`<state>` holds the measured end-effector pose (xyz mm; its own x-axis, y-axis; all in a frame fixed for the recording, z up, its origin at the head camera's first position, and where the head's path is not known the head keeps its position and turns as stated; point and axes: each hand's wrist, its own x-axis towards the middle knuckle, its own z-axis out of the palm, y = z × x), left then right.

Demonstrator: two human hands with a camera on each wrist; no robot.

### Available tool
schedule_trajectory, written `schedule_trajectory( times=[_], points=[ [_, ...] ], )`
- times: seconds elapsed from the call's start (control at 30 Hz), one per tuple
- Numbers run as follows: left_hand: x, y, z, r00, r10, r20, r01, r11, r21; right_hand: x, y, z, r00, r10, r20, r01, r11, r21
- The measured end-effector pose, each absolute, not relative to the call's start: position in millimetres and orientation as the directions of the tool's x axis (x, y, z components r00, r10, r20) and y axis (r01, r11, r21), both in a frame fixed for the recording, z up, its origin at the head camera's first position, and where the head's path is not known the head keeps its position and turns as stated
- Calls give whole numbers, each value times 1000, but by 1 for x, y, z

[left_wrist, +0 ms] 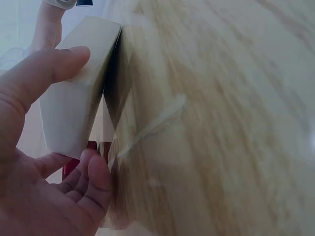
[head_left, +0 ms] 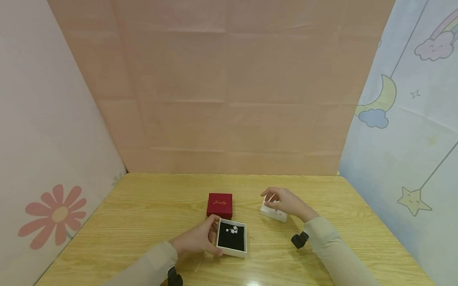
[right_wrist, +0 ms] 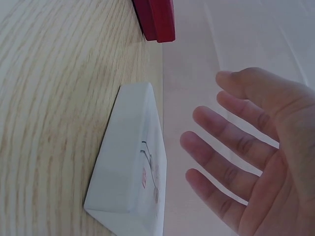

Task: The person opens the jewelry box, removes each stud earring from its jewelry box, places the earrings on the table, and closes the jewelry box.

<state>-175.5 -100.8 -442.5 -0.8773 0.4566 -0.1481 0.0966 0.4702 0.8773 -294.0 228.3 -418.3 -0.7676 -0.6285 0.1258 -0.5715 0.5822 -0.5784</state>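
Observation:
My left hand (head_left: 203, 237) holds the left side of a small white open box (head_left: 232, 252), thumb at its near corner and fingers at the far corner. The left wrist view shows the thumb over the box's wall (left_wrist: 69, 113). Inside lies a black pad (head_left: 229, 241) bearing a piece of jewelry (head_left: 233, 229) with white, pearl-like beads. My right hand (head_left: 286, 201) hovers over a white box lid (head_left: 275, 215) with a printed drawing. In the right wrist view its loosely bent fingers are spread, apart from the lid (right_wrist: 120, 157), with nothing between them.
A dark red jewelry box (head_left: 220, 204) with gold lettering stands just behind the white box. A tiny gold-coloured item (head_left: 252, 237) lies on the wooden table (head_left: 161, 198) right of the box. Cloth-like panels (head_left: 225, 99) rise behind and at both sides.

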Motion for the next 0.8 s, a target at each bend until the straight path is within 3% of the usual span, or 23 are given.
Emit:
schedule_trajectory(
  times=[0.17, 0.37, 0.8],
  points=[
    [-177, -101, -444, -888, 443, -118, 172, 560, 810, -294, 228, -418, -768, -628, 122, -571, 587, -574],
    [-177, -101, -443, -892, 427, -147, 176, 630, 757, -293, 227, -416, -765, -634, 113, -572, 588, -573],
    [-177, -101, -444, -894, 418, -163, 189, 681, 708, -290, 224, -412, -773, -628, 89, -555, 602, -575]
  ],
)
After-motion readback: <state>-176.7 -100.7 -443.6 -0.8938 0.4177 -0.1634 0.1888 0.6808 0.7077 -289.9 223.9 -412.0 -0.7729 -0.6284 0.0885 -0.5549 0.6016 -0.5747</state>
